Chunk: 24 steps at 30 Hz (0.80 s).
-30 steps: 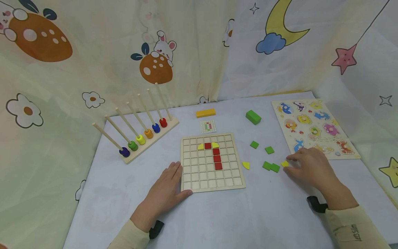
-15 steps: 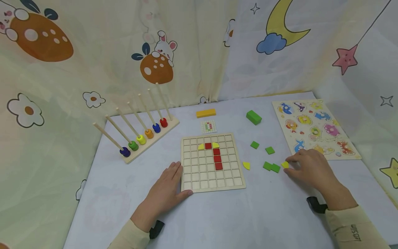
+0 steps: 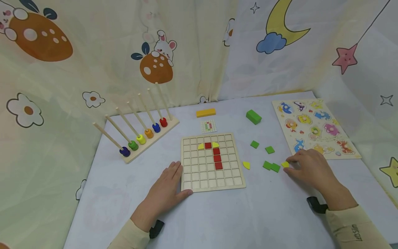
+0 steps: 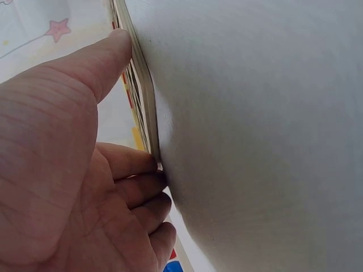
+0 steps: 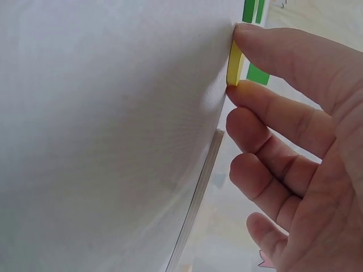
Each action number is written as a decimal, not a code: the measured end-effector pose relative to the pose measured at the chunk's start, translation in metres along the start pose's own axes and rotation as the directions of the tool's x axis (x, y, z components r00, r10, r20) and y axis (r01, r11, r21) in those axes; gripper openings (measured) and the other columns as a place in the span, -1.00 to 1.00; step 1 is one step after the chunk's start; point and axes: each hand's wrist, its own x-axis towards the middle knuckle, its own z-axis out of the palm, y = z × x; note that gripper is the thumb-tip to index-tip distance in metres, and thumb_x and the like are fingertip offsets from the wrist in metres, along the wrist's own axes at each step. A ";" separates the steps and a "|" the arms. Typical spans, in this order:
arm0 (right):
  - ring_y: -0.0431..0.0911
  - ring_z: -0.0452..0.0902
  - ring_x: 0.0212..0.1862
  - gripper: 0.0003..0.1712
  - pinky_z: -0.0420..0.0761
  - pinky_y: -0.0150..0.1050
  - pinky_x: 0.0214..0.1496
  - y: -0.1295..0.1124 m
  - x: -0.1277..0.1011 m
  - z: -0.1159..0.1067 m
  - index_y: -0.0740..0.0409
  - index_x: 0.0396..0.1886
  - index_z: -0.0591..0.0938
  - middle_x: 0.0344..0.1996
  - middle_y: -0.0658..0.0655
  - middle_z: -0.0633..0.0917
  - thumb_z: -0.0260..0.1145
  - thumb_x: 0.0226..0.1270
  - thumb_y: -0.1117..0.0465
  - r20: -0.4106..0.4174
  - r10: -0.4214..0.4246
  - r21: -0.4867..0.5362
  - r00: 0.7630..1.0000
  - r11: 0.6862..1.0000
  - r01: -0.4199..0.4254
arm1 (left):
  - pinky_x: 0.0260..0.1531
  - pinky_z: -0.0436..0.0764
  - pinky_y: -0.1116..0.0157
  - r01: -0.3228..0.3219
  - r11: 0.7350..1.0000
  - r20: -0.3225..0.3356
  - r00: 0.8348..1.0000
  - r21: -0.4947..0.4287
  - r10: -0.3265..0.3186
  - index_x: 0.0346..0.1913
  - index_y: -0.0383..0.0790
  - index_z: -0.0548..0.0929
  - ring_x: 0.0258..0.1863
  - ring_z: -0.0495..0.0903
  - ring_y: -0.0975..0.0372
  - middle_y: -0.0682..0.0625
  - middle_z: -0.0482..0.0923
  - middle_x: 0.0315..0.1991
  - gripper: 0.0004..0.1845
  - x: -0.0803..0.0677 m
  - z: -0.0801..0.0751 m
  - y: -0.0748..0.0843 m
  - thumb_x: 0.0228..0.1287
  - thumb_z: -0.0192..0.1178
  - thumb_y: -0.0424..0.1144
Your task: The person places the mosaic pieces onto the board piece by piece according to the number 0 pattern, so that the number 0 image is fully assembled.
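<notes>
My left hand (image 3: 164, 188) lies flat on the table with fingers straight, touching the left edge and lower left corner of a wooden grid board (image 3: 199, 176). On the board sit several red square tiles (image 3: 216, 158) and two yellow quarter-round tiles (image 3: 215, 145). Over at the right, my right hand (image 3: 312, 171) pinches a yellow tile (image 5: 233, 65) between thumb and index finger, down at the tabletop. Beside it lie several green square tiles (image 3: 275, 167). Another yellow quarter-round tile (image 3: 246, 165) rests just right of the board.
A pattern card (image 3: 208, 126) and a yellow-orange bar (image 3: 206, 113) lie behind the board. A peg stand with coloured beads (image 3: 149, 134) stands at the back left. A green block (image 3: 253, 117) and an animal picture puzzle board (image 3: 314, 128) are at the back right.
</notes>
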 end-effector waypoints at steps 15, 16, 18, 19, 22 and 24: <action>0.12 0.54 -0.17 -0.57 0.51 0.11 -0.07 -0.004 -0.003 0.001 0.17 -0.15 0.86 -0.19 0.23 0.78 0.65 0.07 -0.01 -0.035 0.002 -0.016 0.999 1.000 -0.002 | 0.69 0.12 0.00 -0.013 1.000 -0.008 1.000 0.006 0.013 0.64 -0.32 0.17 0.72 -0.01 -0.02 -0.15 0.07 0.70 0.12 0.000 0.000 -0.001 0.29 0.29 0.39; 0.13 0.54 -0.17 -0.57 0.51 0.12 -0.05 -0.004 -0.003 0.000 0.17 -0.15 0.86 -0.18 0.24 0.78 0.65 0.07 -0.01 -0.042 0.003 -0.017 0.999 1.000 -0.004 | 0.69 0.12 0.00 -0.013 1.000 -0.008 1.000 0.005 0.013 0.64 -0.31 0.17 0.72 -0.01 -0.01 -0.15 0.07 0.70 0.12 0.000 0.000 -0.001 0.29 0.29 0.39; 0.14 0.55 -0.15 -0.56 0.51 0.14 -0.04 -0.007 -0.004 -0.002 0.17 -0.15 0.86 -0.18 0.24 0.79 0.65 0.07 -0.02 -0.062 0.007 -0.017 0.998 1.000 -0.008 | 0.69 0.12 0.00 -0.011 1.000 -0.005 1.000 0.006 0.011 0.64 -0.31 0.16 0.72 -0.02 -0.01 -0.15 0.06 0.70 0.12 0.000 0.000 -0.001 0.29 0.29 0.39; 0.14 0.54 -0.15 -0.56 0.50 0.14 -0.04 -0.008 -0.005 -0.004 0.17 -0.15 0.86 -0.18 0.24 0.79 0.64 0.07 -0.02 -0.074 0.008 -0.015 0.997 1.000 -0.009 | 0.69 0.12 0.00 -0.010 1.000 -0.002 1.000 0.007 0.010 0.65 -0.30 0.16 0.72 -0.02 -0.01 -0.14 0.06 0.70 0.12 0.000 0.000 -0.001 0.29 0.28 0.39; 0.12 0.54 -0.18 -0.57 0.49 0.09 -0.08 -0.015 -0.007 -0.010 0.16 -0.18 0.86 -0.24 0.21 0.78 0.66 0.03 -0.01 -0.127 -0.012 -0.025 0.992 1.000 0.009 | 0.69 0.11 0.01 -0.006 1.000 0.004 1.000 0.012 0.006 0.65 -0.30 0.15 0.72 -0.03 0.00 -0.14 0.05 0.70 0.13 0.000 0.000 -0.001 0.30 0.28 0.40; 0.10 0.53 -0.21 -0.59 0.46 0.03 -0.14 -0.021 -0.007 -0.015 0.15 -0.21 0.87 -0.28 0.18 0.76 0.69 -0.01 0.00 -0.173 -0.038 -0.033 0.984 0.999 0.033 | 0.69 0.11 0.00 -0.005 1.000 0.003 1.000 0.011 0.005 0.65 -0.30 0.15 0.72 -0.03 0.00 -0.14 0.05 0.70 0.13 0.000 0.000 -0.001 0.29 0.28 0.40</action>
